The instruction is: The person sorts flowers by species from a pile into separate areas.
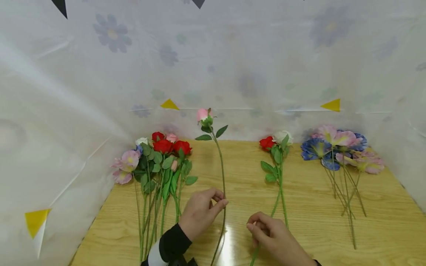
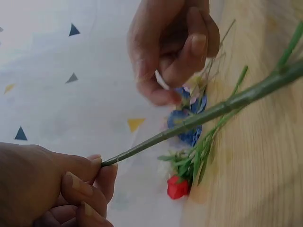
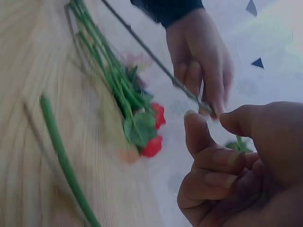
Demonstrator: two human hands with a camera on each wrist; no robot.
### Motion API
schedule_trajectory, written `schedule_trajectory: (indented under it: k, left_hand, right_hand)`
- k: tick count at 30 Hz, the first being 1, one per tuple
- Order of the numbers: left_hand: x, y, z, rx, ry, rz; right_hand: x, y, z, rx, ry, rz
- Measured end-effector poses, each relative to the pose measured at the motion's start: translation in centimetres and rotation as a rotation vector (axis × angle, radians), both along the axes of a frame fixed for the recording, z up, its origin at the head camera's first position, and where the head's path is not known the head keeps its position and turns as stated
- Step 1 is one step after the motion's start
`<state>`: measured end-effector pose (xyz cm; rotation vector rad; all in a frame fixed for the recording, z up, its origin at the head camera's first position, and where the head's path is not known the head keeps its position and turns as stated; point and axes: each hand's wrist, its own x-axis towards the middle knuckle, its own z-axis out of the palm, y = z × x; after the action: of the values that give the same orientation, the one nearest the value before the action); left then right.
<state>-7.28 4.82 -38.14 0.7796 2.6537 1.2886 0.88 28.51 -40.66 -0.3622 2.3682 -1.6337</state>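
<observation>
Near the middle of the head view, a pink rose (image 1: 204,115) stands upright on a long green stem (image 1: 221,162) with a few leaves. My left hand (image 1: 201,210) pinches that stem between thumb and fingertips; the left wrist view shows the pinched stem (image 2: 203,118) close up. To the right, my right hand (image 1: 274,234) hovers with loosely curled fingers and nothing between them. The right wrist view shows a gap between its thumb and forefinger (image 3: 196,135). A red rose (image 1: 267,143) and a white rose (image 1: 283,137) lie beyond it, one stem passing behind the hand.
At left on the wooden table (image 1: 246,177) lies a bunch with red roses (image 1: 164,146), a pale purple flower (image 1: 128,162) and leafy stems. Blue flowers (image 1: 316,149) and pink flowers (image 1: 364,161) lie at right, their stems crossing. A patterned white sheet (image 1: 233,66) hangs behind.
</observation>
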Motion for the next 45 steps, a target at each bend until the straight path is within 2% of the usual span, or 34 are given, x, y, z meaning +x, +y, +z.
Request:
schedule_trajectory:
  k: [3,6,11,14,19,22,26,28,33,36,38,42,45]
  left_hand:
    - [0.5,1.5,0.0,0.049,-0.070,-0.070]
    - [1.0,2.7,-0.1,0.083,-0.096,-0.110]
    - [1.6,3.9,-0.4,0.106,-0.104,-0.145]
    - [1.8,4.2,-0.5,0.095,-0.102,-0.158]
    - [1.4,3.7,-0.6,0.033,-0.184,-0.163]
    - [0.8,2.5,-1.0,-0.028,-0.194,-0.123]
    - [-0.2,0.0,-1.6,-0.114,-0.149,-0.043]
    - [-0.7,-1.5,-1.9,-0.150,-0.151,-0.002]
    - [-1.6,-5.1,-2.4,-0.244,-0.105,0.170]
    - [-1.9,-6.7,-2.5,-0.321,-0.084,0.283]
    - [-2.1,-7.5,-2.5,-0.376,-0.083,0.335]
    - [-2.3,-8.5,-2.6,-0.465,-0.055,0.388]
    - [-2.2,-8.9,-2.8,-0.488,-0.011,0.404]
  right_hand:
    - [0.1,-1.0,0.0,-0.073,0.007,0.078]
    - [0.2,-1.5,-0.1,-0.121,0.010,0.103]
    - [0.4,-1.3,-0.3,-0.179,-0.045,0.110]
    - [0.6,-0.9,-0.4,-0.174,-0.093,0.101]
    - [0.6,0.0,-0.4,-0.174,-0.162,0.058]
    - [0.4,0.9,-0.5,-0.156,-0.186,0.012]
    - [0.1,2.6,-0.6,-0.048,-0.222,-0.090]
    - [-0.1,3.4,-0.7,0.002,-0.239,-0.131]
    - [-0.6,5.1,-1.2,0.103,-0.215,-0.160]
    - [-1.0,5.8,-1.7,0.129,-0.201,-0.153]
    - [-1.3,6.2,-2.1,0.141,-0.207,-0.156]
    - [-1.6,6.6,-2.8,0.163,-0.238,-0.178]
    - [-1.7,6.7,-3.2,0.179,-0.251,-0.200]
